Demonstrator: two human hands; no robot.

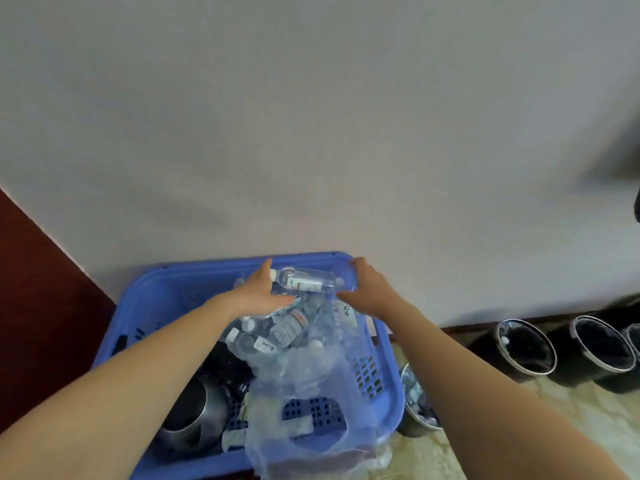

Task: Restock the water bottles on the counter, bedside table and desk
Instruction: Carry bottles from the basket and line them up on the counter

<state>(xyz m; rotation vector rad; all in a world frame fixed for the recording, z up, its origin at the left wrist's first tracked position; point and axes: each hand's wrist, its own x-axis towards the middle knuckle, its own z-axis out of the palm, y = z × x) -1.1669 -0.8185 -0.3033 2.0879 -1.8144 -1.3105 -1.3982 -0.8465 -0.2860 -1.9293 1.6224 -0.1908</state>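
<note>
A clear water bottle (308, 279) with a white cap lies sideways above the far end of a blue plastic basket (173, 289). My left hand (259, 292) grips its cap end and my right hand (367, 289) holds its base end. Under them several more water bottles (277, 332) lie heaped in the basket, partly wrapped in torn clear plastic film (311, 386).
A shiny metal bin (188, 415) lies inside the basket's near left. Black round bins (526, 348) (602, 348) stand on the floor to the right by the wall, and another one (415, 396) sits beside the basket. A dark red wooden panel (41, 299) rises at left.
</note>
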